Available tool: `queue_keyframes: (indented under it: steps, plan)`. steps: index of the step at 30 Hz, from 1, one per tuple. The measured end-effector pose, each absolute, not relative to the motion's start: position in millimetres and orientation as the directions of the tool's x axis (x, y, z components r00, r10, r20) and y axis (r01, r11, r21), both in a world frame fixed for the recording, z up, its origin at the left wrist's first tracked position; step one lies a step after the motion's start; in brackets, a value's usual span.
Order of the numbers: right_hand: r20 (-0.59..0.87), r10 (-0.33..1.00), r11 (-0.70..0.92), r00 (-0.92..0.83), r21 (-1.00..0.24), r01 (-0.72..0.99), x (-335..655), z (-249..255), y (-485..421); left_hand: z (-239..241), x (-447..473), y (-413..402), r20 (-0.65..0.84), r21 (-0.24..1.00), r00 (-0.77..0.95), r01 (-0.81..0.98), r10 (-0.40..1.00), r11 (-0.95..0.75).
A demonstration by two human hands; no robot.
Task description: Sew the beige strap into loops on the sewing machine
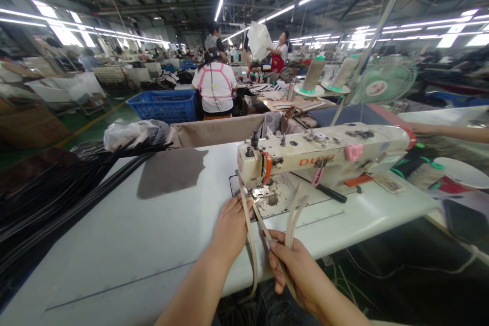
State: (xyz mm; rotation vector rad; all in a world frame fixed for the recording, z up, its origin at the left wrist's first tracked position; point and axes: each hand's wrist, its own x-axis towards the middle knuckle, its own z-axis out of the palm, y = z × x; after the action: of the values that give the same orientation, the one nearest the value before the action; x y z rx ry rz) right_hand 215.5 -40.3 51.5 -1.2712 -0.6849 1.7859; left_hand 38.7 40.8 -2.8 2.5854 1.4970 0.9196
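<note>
A long narrow beige strip [262, 221] runs from the presser foot [262, 192] of the sewing machine [324, 150] toward me. Beside the foot, my left hand [231, 221] lies low on the table, its fingertips closed on the strip. Another length of strip [252, 254] passes over the back of that hand and hangs past the table's front edge. My right hand [292, 265], nearer to me, is wrapped round the strip between thumb and fingers. Two strip ends [293, 216] stick up above it. My left fingertips are partly hidden behind the strip.
A grey-brown flat piece [170, 172] lies on the white table [126, 244]. Black strips [72, 221] drape over its left side. A black-handled tool [331, 193] rests by the machine. Thread cones [314, 75] and a fan [385, 81] stand behind; a co-worker [216, 84] sits ahead.
</note>
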Motion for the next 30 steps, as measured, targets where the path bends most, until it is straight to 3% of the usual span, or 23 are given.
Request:
queue_keyframes:
  steps: [9, 18, 26, 30]
  plan:
    - [-0.478, 0.864, -0.503, -0.158, -0.811, -0.299, 215, 49, -36, -1, 41, 38, 0.432, 0.228, 0.389, 0.826, 0.814, -0.516]
    - [-0.437, 0.883, -0.470, -0.172, -0.822, -0.322, 215, 31, -31, -16, 40, 43, 0.477, 0.209, 0.386, 0.823, 0.790, -0.529]
    - [-0.446, 0.877, -0.481, -0.180, -0.808, -0.340, 213, -4, -11, -21, 40, 47, 0.541, 0.265, 0.370, 0.777, 0.755, -0.571]
    - [-0.356, 0.902, -0.421, -0.244, -0.849, -0.319, 224, -17, -13, -19, 40, 46, 0.573, 0.277, 0.350, 0.768, 0.741, -0.577]
